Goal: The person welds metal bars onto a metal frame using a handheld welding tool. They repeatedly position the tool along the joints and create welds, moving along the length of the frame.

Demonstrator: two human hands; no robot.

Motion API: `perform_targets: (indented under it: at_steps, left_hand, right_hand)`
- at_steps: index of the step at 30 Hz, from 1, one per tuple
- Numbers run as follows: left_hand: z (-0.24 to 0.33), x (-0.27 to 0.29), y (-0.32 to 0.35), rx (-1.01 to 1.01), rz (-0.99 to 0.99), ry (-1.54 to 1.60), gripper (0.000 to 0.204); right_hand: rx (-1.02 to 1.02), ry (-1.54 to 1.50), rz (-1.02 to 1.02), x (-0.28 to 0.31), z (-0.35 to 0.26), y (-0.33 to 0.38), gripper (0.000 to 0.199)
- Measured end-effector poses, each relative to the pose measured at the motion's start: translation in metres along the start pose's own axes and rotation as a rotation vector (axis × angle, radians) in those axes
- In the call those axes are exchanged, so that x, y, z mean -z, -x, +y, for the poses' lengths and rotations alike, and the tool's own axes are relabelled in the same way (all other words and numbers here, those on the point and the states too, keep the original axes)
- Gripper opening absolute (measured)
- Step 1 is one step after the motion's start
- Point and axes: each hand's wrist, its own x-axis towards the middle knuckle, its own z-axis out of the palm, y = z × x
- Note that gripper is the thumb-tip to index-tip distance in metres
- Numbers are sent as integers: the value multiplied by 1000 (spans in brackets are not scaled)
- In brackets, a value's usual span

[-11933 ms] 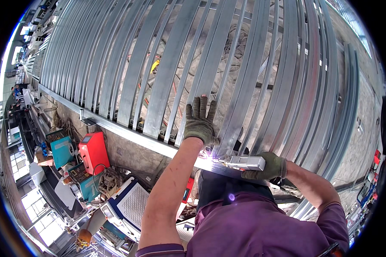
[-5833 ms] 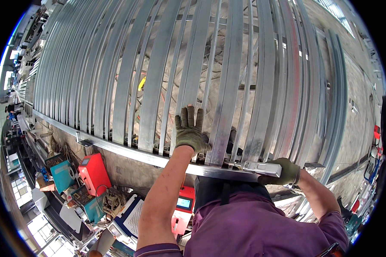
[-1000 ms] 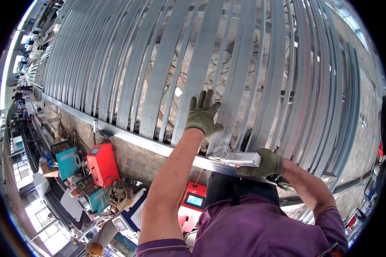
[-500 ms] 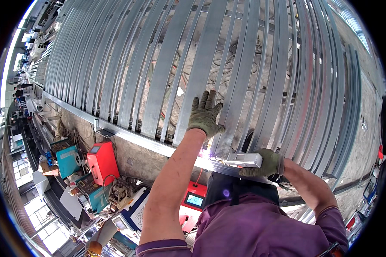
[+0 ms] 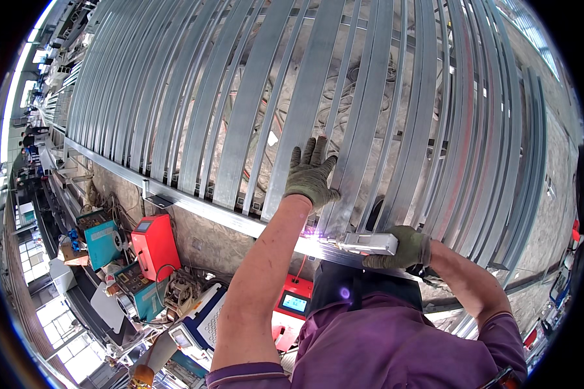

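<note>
My right hand (image 5: 402, 247), in a grey-green work glove, is wrapped round a silver welding torch (image 5: 368, 244). Its nozzle points left, and a bright violet-white spark glows at the tip, where a metal bar (image 5: 336, 217) meets the long front rail (image 5: 240, 222). The glare hides the joint itself. My left hand (image 5: 310, 174), gloved alike, lies flat with fingers spread across a wide grey bar (image 5: 305, 107) and reaches toward the neighbouring one. It grips nothing.
Many parallel metal bars (image 5: 240, 133) extend away, with cables (image 5: 350, 97) on the floor beneath. Left of me stand a red machine (image 5: 154, 246), teal machines (image 5: 102, 236) and a red unit with a lit screen (image 5: 294, 303). More bars (image 5: 532, 149) lie at the right.
The torch and my right hand have shifted very slightly to the right. The spark glow has changed shape a little. My left hand stays in place.
</note>
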Motion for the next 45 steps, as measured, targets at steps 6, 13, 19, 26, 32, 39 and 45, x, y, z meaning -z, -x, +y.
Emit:
perform_targets:
  at_steps: [6, 13, 19, 26, 32, 39, 45]
  left_hand:
    - [-1, 0, 1, -8, 13, 15, 106]
    - [-1, -2, 1, -8, 19, 13, 106]
    - [-1, -2, 1, -5, 18, 7, 106]
    - [-1, -1, 1, -2, 13, -2, 106]
    - [-1, -1, 1, 0, 16, 5, 106]
    - [-1, -2, 0, -5, 24, 14, 106]
    - [-2, -3, 0, -12, 34, 20, 106]
  right_hand:
    - [1, -2, 1, 2, -2, 2, 72]
    - [-13, -33, 4, 4, -4, 6, 71]
    - [-42, -55, -11, 7, -9, 9, 70]
    - [-48, -53, -1, 5, -2, 10, 66]
    - [-75, -50, 7, 6, -3, 13, 66]
    - [-91, -5, -13, 10, -8, 14, 68]
    - [-96, -44, -10, 9, -5, 17, 69]
